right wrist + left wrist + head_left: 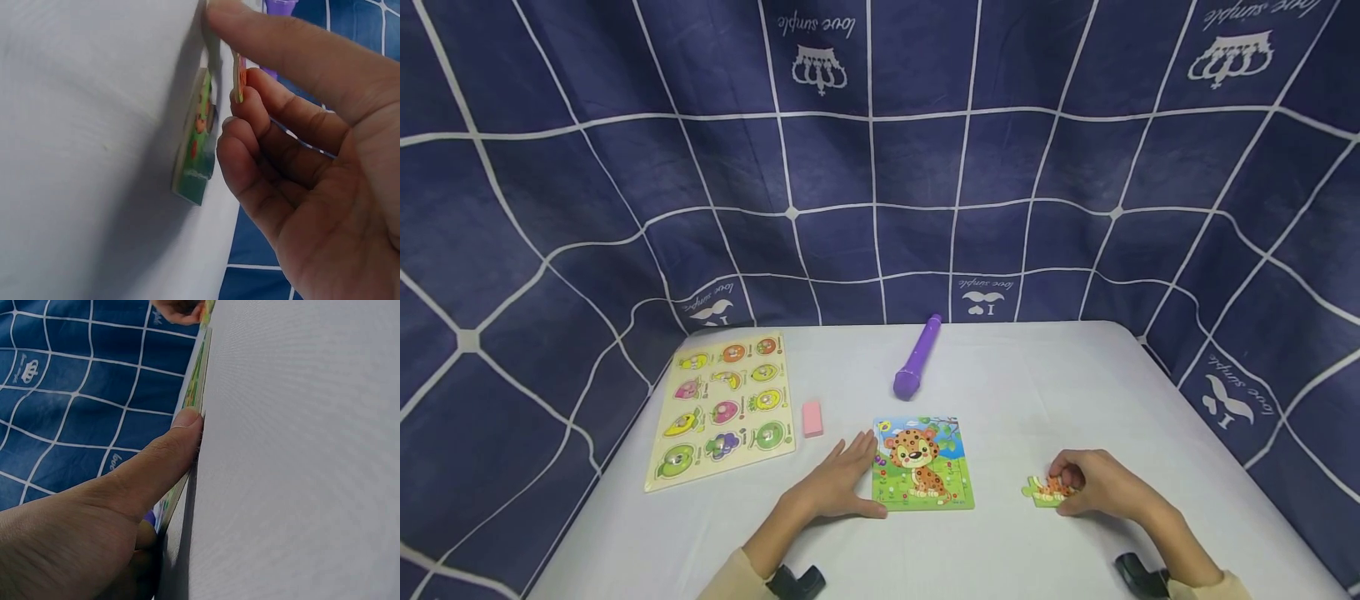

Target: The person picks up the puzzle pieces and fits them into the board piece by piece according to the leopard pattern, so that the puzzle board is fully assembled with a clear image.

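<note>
A square puzzle board (951, 479) with a spotted leopard cub on grass lies flat on the white table. My left hand (835, 483) rests at its left side, fingers straight and spread; in the left wrist view the thumb lies along the edge of the board (194, 394). To the right of the board, my right hand (1105, 485) pinches a green and orange puzzle piece (1045, 493) close over the table. From the right wrist, an orange-faced piece (239, 78) shows at the fingertips, and another puzzle piece (194, 150) sits beside the fingers, over the table's shadow.
A wooden fruit board (737, 458) with several knobbed fruit pieces lies at the left. Between it and the puzzle is a pink block (812, 419). Behind the puzzle lies a purple toy microphone (917, 362). A blue checked curtain (917, 158) borders the table's back and sides.
</note>
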The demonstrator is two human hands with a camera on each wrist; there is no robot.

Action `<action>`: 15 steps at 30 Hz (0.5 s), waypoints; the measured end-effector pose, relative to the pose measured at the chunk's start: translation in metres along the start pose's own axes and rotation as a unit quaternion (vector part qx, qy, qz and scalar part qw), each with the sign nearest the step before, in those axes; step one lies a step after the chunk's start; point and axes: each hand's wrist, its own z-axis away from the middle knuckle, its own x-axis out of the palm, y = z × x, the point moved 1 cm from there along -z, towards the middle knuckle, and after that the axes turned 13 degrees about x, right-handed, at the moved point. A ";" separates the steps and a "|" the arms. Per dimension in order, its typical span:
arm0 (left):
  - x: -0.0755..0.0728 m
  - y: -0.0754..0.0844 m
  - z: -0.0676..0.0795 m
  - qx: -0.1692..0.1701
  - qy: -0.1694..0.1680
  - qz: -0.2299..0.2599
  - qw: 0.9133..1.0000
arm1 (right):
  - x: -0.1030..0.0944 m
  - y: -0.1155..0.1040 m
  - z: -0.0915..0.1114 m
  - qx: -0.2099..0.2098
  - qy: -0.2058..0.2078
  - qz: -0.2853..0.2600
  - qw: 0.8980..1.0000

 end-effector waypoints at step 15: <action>0.000 -0.001 0.000 0.002 0.001 -0.003 1.000 | -0.005 -0.007 0.000 -0.035 0.002 -0.021 0.999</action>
